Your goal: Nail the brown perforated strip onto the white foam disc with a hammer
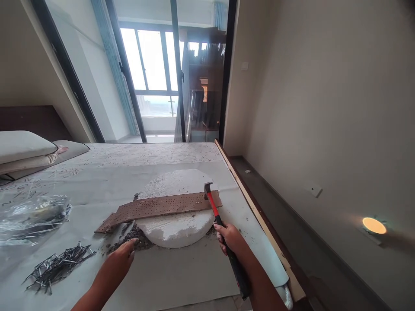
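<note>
A claw hammer (212,201) with a red and black handle is gripped in my right hand (229,237). Its head is over the right end of a brown wooden board (162,205) dotted with rows of small holes or nail heads. Whether it touches the board I cannot tell. The board lies across a round white slab (178,229) that is rough and chipped on top. My left hand (125,252) is closed in front of a heap of dark crumbled debris (142,239); anything between its fingers is hidden. Loose nails (60,263) lie in a pile to its left.
A clear plastic bag (34,216) lies at the left, near stacked pillows (26,149). Pale sheeting (181,276) covers the bed-like surface, which a wooden side rail (259,216) bounds on the right. A lit wall lamp (374,225) is at far right.
</note>
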Demonstrator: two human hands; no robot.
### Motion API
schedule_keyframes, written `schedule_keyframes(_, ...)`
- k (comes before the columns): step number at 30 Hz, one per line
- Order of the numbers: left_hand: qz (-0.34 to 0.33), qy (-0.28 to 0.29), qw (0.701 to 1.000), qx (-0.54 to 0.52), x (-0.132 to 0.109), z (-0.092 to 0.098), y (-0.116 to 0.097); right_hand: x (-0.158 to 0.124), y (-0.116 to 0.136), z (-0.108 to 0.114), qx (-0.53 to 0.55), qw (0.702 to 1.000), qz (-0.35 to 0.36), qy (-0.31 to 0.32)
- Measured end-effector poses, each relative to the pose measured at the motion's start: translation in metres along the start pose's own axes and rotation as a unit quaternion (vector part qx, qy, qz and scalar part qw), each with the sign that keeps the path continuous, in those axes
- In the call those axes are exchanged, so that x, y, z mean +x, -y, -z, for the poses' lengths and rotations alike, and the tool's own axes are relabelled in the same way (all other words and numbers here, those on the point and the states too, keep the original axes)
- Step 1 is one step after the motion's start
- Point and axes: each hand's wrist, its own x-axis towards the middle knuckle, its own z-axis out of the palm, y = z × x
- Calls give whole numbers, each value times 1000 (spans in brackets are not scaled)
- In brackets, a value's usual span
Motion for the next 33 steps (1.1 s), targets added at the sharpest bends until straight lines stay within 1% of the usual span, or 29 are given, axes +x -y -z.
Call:
schedule_keyframes(4,-26,13,998,-48,7,12,-41,0,-2,-1,1,1000,-5,-4)
schedule_keyframes(8,-53,9,991,-126,22,18,-81,0,0,-2,-2,1000,-18,-11)
schedule_keyframes(11,-57,11,983,-176,41,21,-107,-2,2,-2,-1,1000,-20,-7)
schedule_keyframes(15,-48,3,968,-248,70,22,-142,-3,2,-2,0,1000,-3,-12)
schedule_keyframes(17,-36,2,958,-284,85,19,-158,-2,1,-1,3,1000,4,-16)
schedule_keyframes(20,-23,-1,945,-325,108,10,-181,0,-1,-1,5,1000,1,-14)
schedule_keyframes(23,-19,-9,940,-341,128,-2,-200,2,-2,0,3,1000,-1,-15)
schedule_keyframes(26,-15,-7,939,-345,143,-13,-214,2,-1,2,2,1000,6,-16)
schedule_keyframes(31,-28,-3,943,-331,160,-27,-228,0,2,3,0,1000,14,-13)
schedule_keyframes(33,-19,2,943,-331,164,-31,-230,0,3,3,-4,1000,15,-15)
